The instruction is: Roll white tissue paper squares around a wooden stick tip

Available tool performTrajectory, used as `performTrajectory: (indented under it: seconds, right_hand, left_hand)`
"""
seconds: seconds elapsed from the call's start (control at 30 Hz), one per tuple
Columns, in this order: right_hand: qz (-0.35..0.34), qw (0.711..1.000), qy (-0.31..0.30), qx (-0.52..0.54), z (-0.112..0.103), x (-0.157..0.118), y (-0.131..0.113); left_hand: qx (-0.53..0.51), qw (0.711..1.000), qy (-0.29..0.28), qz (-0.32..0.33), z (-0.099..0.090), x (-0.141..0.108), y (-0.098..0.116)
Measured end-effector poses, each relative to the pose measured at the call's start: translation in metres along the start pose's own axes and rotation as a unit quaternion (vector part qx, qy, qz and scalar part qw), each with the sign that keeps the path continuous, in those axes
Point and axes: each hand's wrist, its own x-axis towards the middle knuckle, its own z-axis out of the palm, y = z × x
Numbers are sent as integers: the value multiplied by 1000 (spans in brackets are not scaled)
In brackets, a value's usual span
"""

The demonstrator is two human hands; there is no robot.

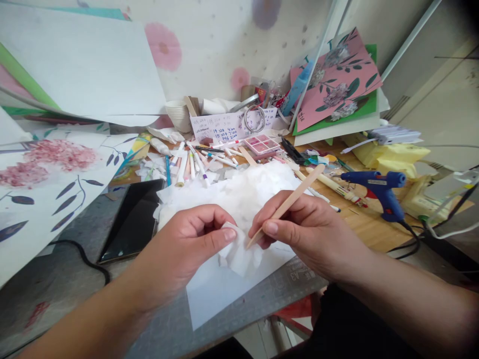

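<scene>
In the middle of the head view, my left hand (pixel 202 234) pinches a piece of thin white tissue paper (pixel 241 262) between thumb and fingers. My right hand (pixel 299 229) is closed around a flat wooden craft stick (pixel 297 192), held like a pen. Its lower tip touches or nearly touches the tissue; I cannot tell which. Behind both hands spreads a fluffy heap of white tissue pieces (pixel 258 187). Beneath lies a white sheet of paper (pixel 213 301) on a grey cutting mat (pixel 168 329).
A blue glue gun (pixel 377 187) lies on its side at right, cable trailing. Several markers (pixel 198 167) crowd the back beside a pink palette (pixel 262 144). A black tablet (pixel 130 219) rests at left near a flower picture (pixel 63 174). Paper cups (pixel 178 115) stand behind.
</scene>
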Motion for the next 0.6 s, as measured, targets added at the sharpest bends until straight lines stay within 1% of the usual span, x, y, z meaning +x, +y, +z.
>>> performTrajectory:
  seconds: [0.17, 0.37, 0.6]
  right_hand:
    - [20, 1000, -1, 15, -1, -2, -3]
    - [24, 999, -11, 27, -3, -2, -4]
    - [32, 999, -25, 28, -7, 0, -4]
  left_hand:
    - [-30, 999, 7, -14, 1, 0, 3]
    - [-27, 999, 24, -30, 3, 0, 4]
    - [-59, 998, 28, -26, 5, 1, 8]
